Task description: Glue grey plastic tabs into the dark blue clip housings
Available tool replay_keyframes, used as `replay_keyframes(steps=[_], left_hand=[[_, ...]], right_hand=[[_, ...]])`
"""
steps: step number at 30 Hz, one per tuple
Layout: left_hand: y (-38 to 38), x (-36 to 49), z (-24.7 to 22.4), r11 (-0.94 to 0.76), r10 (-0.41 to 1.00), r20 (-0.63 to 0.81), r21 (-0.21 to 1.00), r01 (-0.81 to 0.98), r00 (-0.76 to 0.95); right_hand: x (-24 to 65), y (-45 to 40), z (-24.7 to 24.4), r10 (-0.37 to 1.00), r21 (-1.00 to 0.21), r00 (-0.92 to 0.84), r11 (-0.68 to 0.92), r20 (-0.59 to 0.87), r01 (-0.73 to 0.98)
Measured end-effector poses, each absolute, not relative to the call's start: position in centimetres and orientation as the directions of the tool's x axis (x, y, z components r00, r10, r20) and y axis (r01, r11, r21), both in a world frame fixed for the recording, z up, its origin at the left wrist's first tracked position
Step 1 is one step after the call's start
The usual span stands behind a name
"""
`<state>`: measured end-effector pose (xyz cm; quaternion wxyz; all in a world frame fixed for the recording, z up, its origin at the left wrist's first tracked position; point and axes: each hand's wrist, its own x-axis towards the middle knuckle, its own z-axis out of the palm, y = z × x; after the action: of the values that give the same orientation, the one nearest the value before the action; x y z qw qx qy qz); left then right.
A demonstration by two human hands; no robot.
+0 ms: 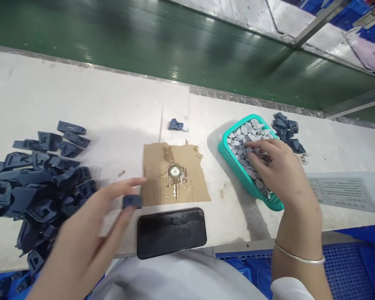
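Note:
Between the thumb and fingers of my left hand (90, 225) is a small dark blue-grey plastic part (132, 201), held above the table left of the phone. My right hand (279, 168) reaches over a green plastic basket (237, 168) of small flat grey pieces (243, 130). Its thumb and forefinger come close together among these pieces; whether one is pinched there I cannot make out. A brown paper sheet (153, 166) lies between my hands, wet around a small round metallic spot (175, 171). Beyond it rests another blue-grey part (176, 124) with a pale tip.
Many dark blue-grey parts (28, 179) are heaped at the left, with a smaller group (286, 127) right of the basket. A black phone (171, 233) lies by the front edge. At right is a printed sheet (343, 193); a green belt (128, 46) runs behind.

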<state>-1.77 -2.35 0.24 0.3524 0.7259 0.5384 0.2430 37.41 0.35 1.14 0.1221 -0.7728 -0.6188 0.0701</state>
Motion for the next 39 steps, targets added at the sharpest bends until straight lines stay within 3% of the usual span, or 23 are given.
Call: replay_keyframes(steps=[4,8,11,13,15,18,21,27,31,35,39], left_hand=[[-1.2,2.8,-1.0,-0.375,0.874,0.037,0.685,0.625,0.484],[-0.9,3.0,-2.4,-0.407,0.863,0.03,0.633,0.658,0.504],[-1.5,2.4,-2.5,-0.384,0.868,0.014,0.652,0.654,0.497],[-1.9,2.2,-2.3,-0.349,0.877,-0.001,0.687,0.638,0.48],[-2.3,2.1,-2.1,-0.301,0.887,-0.013,0.742,0.6,0.461],[-2.7,2.2,-1.8,-0.152,0.92,-0.061,0.855,0.496,0.388],[-2.7,2.6,-1.2,0.041,0.943,-0.144,0.944,0.326,0.299],[-2.0,4.1,-0.9,0.261,0.946,-0.248,0.965,-0.036,0.208],[-1.9,4.4,-1.7,0.303,0.94,-0.28,0.948,-0.098,0.194],[-2.1,4.6,-2.1,0.309,0.936,-0.275,0.941,-0.137,0.221],[-2.3,5.1,-2.3,0.312,0.935,-0.265,0.931,-0.191,0.236]], right_hand=[[37.3,1.7,0.1,0.991,-0.191,0.094,-0.075,0.093,0.979],[36.7,3.2,-0.3,1.0,-0.141,0.019,-0.017,0.012,0.99],[36.9,3.2,-0.2,0.998,-0.175,0.058,-0.054,0.02,0.983],[36.9,2.7,0.0,0.99,-0.29,0.124,-0.098,0.072,0.952],[36.5,2.1,0.4,0.972,-0.523,0.186,-0.086,0.141,0.848],[35.1,1.5,1.4,0.967,-0.864,0.214,0.014,0.141,0.503],[33.0,1.6,2.4,0.988,-0.974,0.153,-0.011,0.025,0.225],[29.5,2.7,1.7,0.987,-0.988,-0.04,-0.155,-0.156,0.026],[28.1,3.5,-0.2,0.977,-0.977,-0.066,-0.207,-0.204,-0.041],[27.0,3.5,-1.4,0.973,-0.974,-0.062,-0.221,-0.223,0.049],[26.1,2.6,-2.2,0.991,-0.967,-0.071,-0.091,-0.111,0.237]])
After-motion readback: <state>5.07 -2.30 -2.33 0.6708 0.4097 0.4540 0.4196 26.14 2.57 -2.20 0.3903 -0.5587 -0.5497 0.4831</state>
